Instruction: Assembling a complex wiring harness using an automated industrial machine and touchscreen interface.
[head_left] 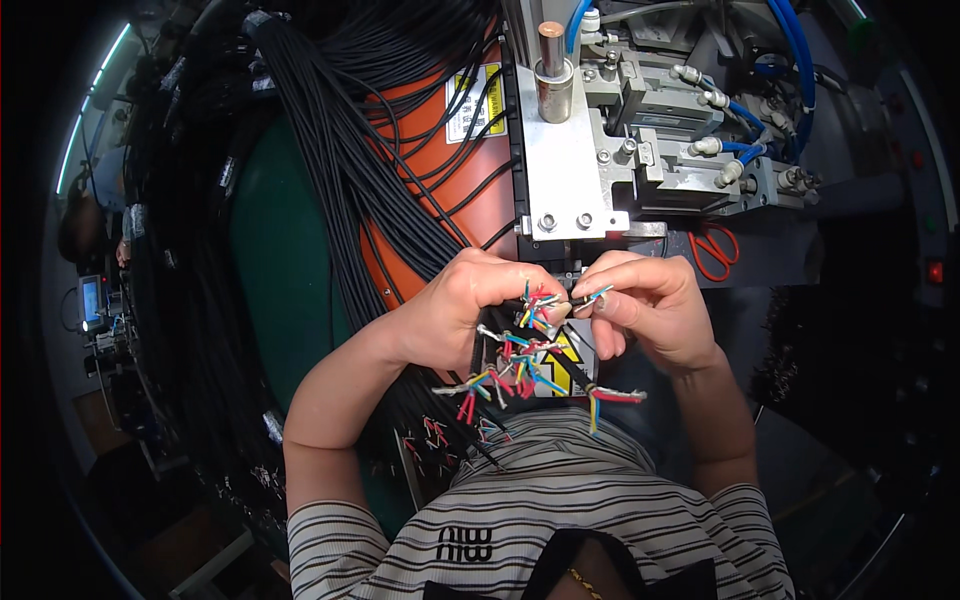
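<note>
My left hand (450, 305) is closed around several black cables, whose split ends (522, 362) fan out below it in red, blue, yellow and white wires. My right hand (655, 305) pinches the end of one cable between thumb and fingertips, and short blue and pale wires (598, 297) stick out there. The fingertips of both hands nearly meet just below the front of a metal machine head (565, 180). One cable end (597, 394) hangs apart to the right, its wires spread. Whether the right hand's cable belongs to the left hand's bunch is hidden.
A thick bundle of black cables (345, 190) runs from the far left over an orange surface (425, 200). Blue air hoses (800, 60) and metal cylinders (680, 110) stand at the far right. Red-handled scissors (713, 252) lie beside the machine. More cables hang at left.
</note>
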